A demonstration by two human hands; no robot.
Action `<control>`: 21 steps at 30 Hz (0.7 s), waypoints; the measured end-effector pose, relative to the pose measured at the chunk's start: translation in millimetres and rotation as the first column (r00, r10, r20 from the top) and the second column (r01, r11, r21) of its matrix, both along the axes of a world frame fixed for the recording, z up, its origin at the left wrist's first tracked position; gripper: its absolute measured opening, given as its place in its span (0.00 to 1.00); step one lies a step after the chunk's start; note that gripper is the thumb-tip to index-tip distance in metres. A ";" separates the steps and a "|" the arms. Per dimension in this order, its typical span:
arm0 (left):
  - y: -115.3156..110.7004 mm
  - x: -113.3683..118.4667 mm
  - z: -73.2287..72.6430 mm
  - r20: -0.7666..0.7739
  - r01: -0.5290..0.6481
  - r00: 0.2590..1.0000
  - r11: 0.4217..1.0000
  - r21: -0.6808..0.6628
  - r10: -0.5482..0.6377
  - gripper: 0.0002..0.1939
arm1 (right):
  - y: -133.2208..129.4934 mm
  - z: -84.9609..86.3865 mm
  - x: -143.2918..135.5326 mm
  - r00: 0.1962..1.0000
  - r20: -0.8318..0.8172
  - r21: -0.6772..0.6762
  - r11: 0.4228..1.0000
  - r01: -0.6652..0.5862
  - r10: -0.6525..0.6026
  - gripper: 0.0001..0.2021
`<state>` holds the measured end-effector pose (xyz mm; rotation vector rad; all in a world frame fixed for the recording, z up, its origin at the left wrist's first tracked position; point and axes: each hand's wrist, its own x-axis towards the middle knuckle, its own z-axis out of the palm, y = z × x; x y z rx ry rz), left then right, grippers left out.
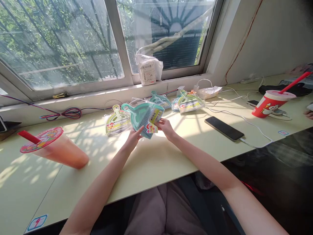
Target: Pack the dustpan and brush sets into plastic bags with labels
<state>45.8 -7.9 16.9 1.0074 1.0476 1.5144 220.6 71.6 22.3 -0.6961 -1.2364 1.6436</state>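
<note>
Between my two hands a teal dustpan and brush set [139,115] is held up above the table, tilted, its round handle hole toward the upper left. A yellow label card with red and white print [156,118] lies across its bristles. My left hand [134,137] grips the lower left edge, thumb on the front. My right hand [166,128] pinches the right edge beside the label. Just left and behind stands a green bagged dustpan set [116,121] in clear plastic. A teal bagged set [159,100] lies behind, and more bagged sets [188,102] are to its right.
A tall drink cup [66,148] stands at left, a red cup with straw [271,104] at right. A phone [224,128] lies plugged into a white cable. Coiled wires [70,113] rest by the wall; a tissue pack [148,71] sits on the sill. Another person's hand [308,112] shows far right.
</note>
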 end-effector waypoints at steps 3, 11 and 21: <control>-2.3 6.7 -0.1 -0.008 0.063 0.998 0.998 0.004 -0.063 0.44 | 1.1 -2.8 -1.1 0.999 -0.016 -0.032 0.999 0.034 -0.034 0.13; -6.1 16.9 1.7 -0.038 -0.157 0.987 0.988 0.012 0.157 0.66 | -4.0 -7.4 -5.0 0.997 -0.017 -0.013 0.997 0.076 -0.076 0.08; -4.8 23.0 0.0 -0.135 -0.191 0.969 0.975 0.116 0.206 0.63 | -3.5 -8.7 -8.7 0.983 -0.104 -0.070 0.987 0.142 -0.148 0.11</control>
